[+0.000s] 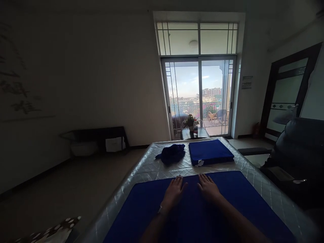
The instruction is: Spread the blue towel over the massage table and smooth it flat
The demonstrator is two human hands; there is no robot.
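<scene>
A dark blue cloth lies spread over the near part of a table with a silvery quilted cover. My left hand rests flat on the cloth near its far edge, fingers stretched out. To its right, my right hand lies on the same cloth with its fingers stretched, a small gap between the two hands. Past the far edge sit a crumpled blue cloth on the left and a neatly folded blue cloth with a white tag on the right. Neither hand touches those two.
Beyond the table's far end stands a small dark table with a potted plant and a bottle, before a sliding glass door. A black armchair is close on the right. A low dark shelf lines the left wall.
</scene>
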